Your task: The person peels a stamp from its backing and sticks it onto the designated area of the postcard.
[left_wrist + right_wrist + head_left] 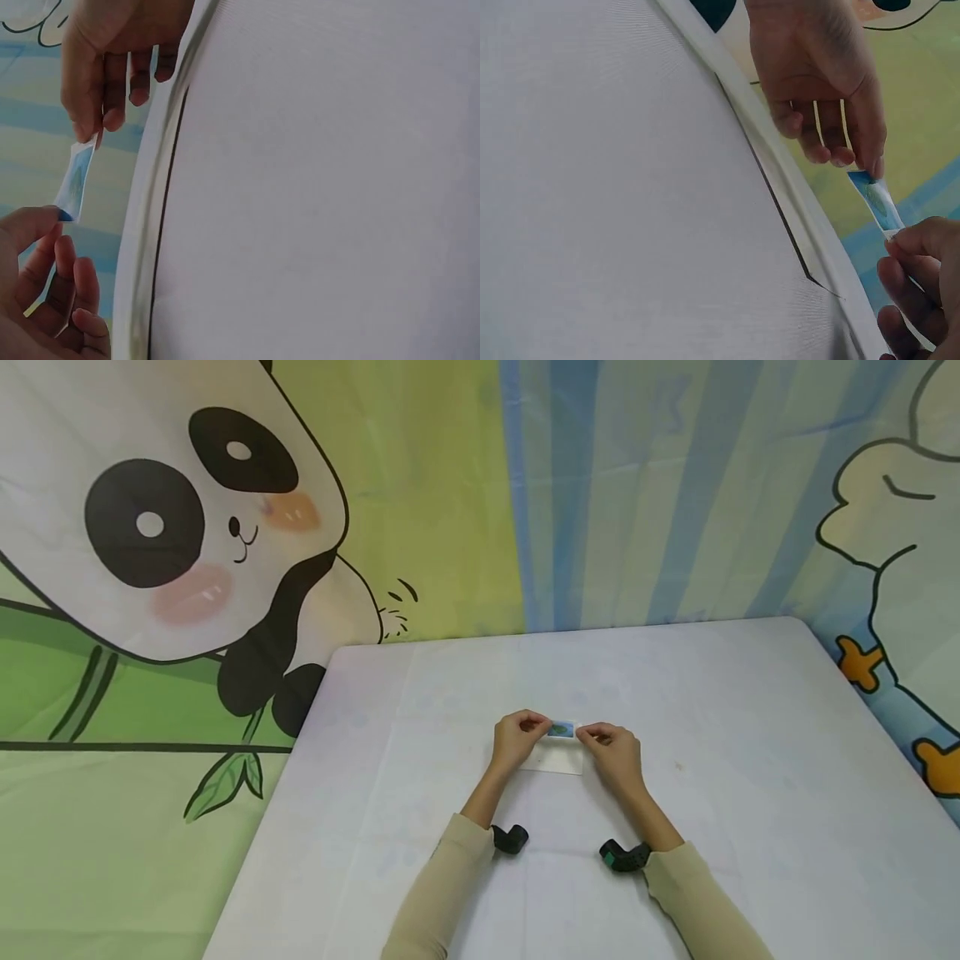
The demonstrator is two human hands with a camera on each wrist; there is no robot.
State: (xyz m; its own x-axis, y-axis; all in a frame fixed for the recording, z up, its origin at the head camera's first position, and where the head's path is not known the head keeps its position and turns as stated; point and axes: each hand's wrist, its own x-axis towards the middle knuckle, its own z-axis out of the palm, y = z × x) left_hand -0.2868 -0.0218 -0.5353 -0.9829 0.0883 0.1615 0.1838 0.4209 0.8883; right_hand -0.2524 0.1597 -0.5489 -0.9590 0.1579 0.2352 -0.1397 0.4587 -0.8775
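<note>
A small rectangular paper piece, like a stamp or sticker, has a blue picture with a green patch and pale edging. My left hand pinches its left end between thumb and forefinger. At the opposite end my right hand pinches it the same way. The piece is stretched between both hands, slightly curved in the left wrist view, where the picture shows between the fingertips. Below it in the head view lies a plain white card or envelope, partly hidden by the hands.
A white-covered table spreads around the hands. Behind it hangs a printed cloth with a panda and stripes. Black wrist devices, one on the left and one on the right, jut inward from the sleeves.
</note>
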